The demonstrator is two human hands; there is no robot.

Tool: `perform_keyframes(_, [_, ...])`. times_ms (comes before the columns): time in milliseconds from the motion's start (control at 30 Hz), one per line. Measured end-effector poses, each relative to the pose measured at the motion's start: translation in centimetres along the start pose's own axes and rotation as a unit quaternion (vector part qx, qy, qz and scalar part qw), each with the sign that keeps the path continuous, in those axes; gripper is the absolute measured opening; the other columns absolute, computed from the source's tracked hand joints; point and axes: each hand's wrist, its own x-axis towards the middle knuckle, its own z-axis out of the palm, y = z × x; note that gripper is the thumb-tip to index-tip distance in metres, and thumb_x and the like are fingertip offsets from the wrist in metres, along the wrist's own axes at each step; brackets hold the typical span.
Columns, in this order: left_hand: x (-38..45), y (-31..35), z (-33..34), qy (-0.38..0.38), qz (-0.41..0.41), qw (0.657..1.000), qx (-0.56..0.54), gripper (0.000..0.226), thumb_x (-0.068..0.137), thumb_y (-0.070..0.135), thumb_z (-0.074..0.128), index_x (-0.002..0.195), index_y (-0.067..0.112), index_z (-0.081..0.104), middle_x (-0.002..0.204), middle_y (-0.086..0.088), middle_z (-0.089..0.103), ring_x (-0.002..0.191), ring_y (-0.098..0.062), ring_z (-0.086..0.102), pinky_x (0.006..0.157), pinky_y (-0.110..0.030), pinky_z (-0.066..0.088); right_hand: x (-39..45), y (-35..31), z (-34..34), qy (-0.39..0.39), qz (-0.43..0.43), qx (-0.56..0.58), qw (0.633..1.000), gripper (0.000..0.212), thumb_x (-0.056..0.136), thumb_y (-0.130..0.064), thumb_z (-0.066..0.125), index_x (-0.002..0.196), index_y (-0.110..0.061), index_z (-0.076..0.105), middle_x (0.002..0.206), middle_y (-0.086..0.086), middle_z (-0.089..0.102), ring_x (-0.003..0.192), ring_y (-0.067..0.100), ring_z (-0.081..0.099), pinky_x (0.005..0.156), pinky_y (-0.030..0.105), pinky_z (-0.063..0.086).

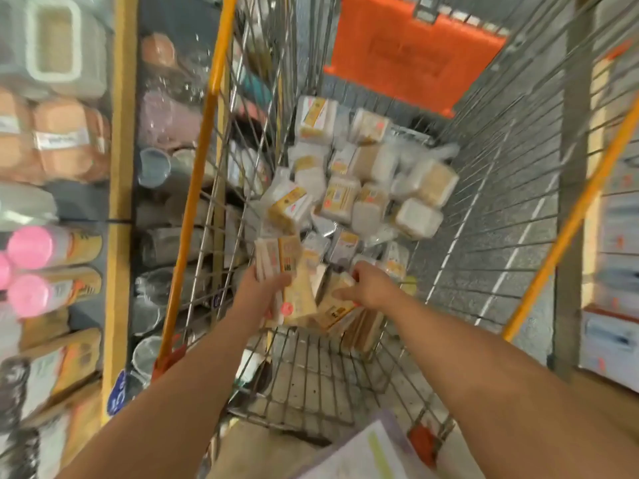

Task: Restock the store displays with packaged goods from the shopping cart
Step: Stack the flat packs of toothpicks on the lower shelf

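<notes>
I look down into a wire shopping cart (491,188) with yellow rails. Several clear packs of toothpicks and cotton swabs (366,188) with yellow labels lie heaped on its floor. My left hand (257,288) grips a small stack of flat yellow-labelled packs (280,261) near the cart's near end. My right hand (366,285) reaches down beside it and its fingers curl round another yellow-labelled pack (337,307) that leans on the pile. The frame is motion-blurred.
Store shelving with a yellow upright (119,167) stands at the left, stocked with pink-capped bottles (31,247), plastic cups and food containers. An orange child seat flap (415,53) closes the cart's far end. More shelving (615,236) runs along the right.
</notes>
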Motion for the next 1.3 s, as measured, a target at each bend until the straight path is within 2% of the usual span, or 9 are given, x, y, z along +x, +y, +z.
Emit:
perform_keyframes(133, [-2.8,1.5,0.6,-0.004,0.023,0.999,-0.034,0.045,0.081,0.022,0.079,0.12,0.015,0.056,0.105,-0.013,0.069,0.086,-0.035,0.07,0.073,-0.058,0.059,-3.2,0.3,-4.3,0.086,0.02,0.207,0.974,0.043,0.076,-0.032,0.085,0.094,-0.014,0.05,0.087,0.009,0.06,0.066,0.013,0.056,0.062,0.03,0.054])
perform_keyframes(333, [-9.8,3.8,2.6,-0.024,0.135,0.984,-0.116,0.03,0.089,0.006,0.069,0.115,0.012,0.055,0.081,-0.01,0.064,0.047,-0.024,0.063,0.036,-0.03,0.049,-10.2,-2.2,-10.7,0.161,-0.061,0.33,0.928,0.037,0.085,-0.027,0.077,0.109,-0.006,0.058,0.105,0.008,0.066,0.085,0.017,0.064,0.063,0.017,0.048])
perform_keyframes(500, [-17.6,2.5,4.5,0.018,0.235,0.942,-0.24,0.042,0.078,0.02,0.079,0.113,0.009,0.06,0.105,-0.029,0.067,0.07,-0.035,0.068,0.059,-0.043,0.056,-16.1,-2.0,-11.6,0.096,-0.124,0.452,0.878,0.054,0.057,-0.036,0.092,0.091,-0.019,0.054,0.105,0.009,0.062,0.081,0.022,0.062,0.056,0.028,0.047])
perform_keyframes(600, [-21.7,-0.4,5.9,0.049,0.269,0.903,-0.33,0.067,0.061,0.031,0.084,0.117,0.004,0.059,0.095,-0.033,0.065,0.071,-0.038,0.066,0.064,-0.055,0.056,-20.4,-2.1,-10.7,0.018,-0.177,0.483,0.857,0.06,0.076,-0.014,0.082,0.126,-0.001,0.052,0.079,0.007,0.071,0.056,0.015,0.063,0.043,0.022,0.047])
perform_keyframes(767, [-28.7,-6.2,6.7,0.12,0.287,0.837,-0.45,0.012,0.092,0.013,0.065,0.102,0.008,0.061,0.066,-0.013,0.062,0.043,-0.023,0.059,0.044,-0.028,0.052,-29.1,-2.3,-6.9,-0.138,-0.252,0.415,0.863,0.024,0.094,0.004,0.053,0.118,-0.001,0.055,0.06,0.003,0.065,0.044,0.009,0.06,0.04,0.02,0.048])
perform_keyframes(867, [-33.3,-10.9,5.0,0.172,0.307,0.784,-0.512,0.028,0.089,0.019,0.07,0.115,0.016,0.061,0.089,-0.007,0.072,0.065,-0.013,0.072,0.059,-0.026,0.058,-32.7,-3.5,-3.0,-0.198,-0.276,0.349,0.873,0.027,0.094,0.003,0.054,0.121,-0.003,0.056,0.063,0.002,0.067,0.047,0.009,0.062,0.042,0.021,0.05])
perform_keyframes(1000, [-39.0,-18.1,1.3,0.238,0.34,0.737,-0.533,0.056,0.076,0.023,0.079,0.127,0.009,0.06,0.113,-0.016,0.072,0.101,-0.035,0.069,0.093,-0.053,0.052,-37.3,-6.0,3.4,-0.276,-0.323,0.242,0.872,0.022,0.094,0.003,0.052,0.113,-0.004,0.06,0.069,0.004,0.068,0.051,0.01,0.062,0.045,0.021,0.051])
perform_keyframes(1100, [-42.6,-23.0,-1.0,0.299,0.326,0.683,-0.581,0.029,0.089,0.015,0.067,0.118,0.013,0.063,0.105,-0.014,0.074,0.097,-0.035,0.07,0.09,-0.053,0.053,-40.4,-7.6,8.3,-0.323,-0.35,0.167,0.863,0.024,0.096,-0.005,0.055,0.119,-0.007,0.063,0.086,0.006,0.072,0.069,0.015,0.067,0.061,0.026,0.055])
perform_keyframes(1300, [-49.3,-33.2,-4.8,0.385,0.317,0.593,-0.632,0.038,0.088,0.017,0.07,0.123,0.012,0.056,0.106,-0.016,0.074,0.094,-0.035,0.072,0.087,-0.053,0.056,-47.4,-9.6,20.0,-0.397,-0.387,0.042,0.831,0.044,0.08,-0.018,0.07,0.121,-0.004,0.064,0.095,0.01,0.075,0.073,0.016,0.068,0.056,0.025,0.05])
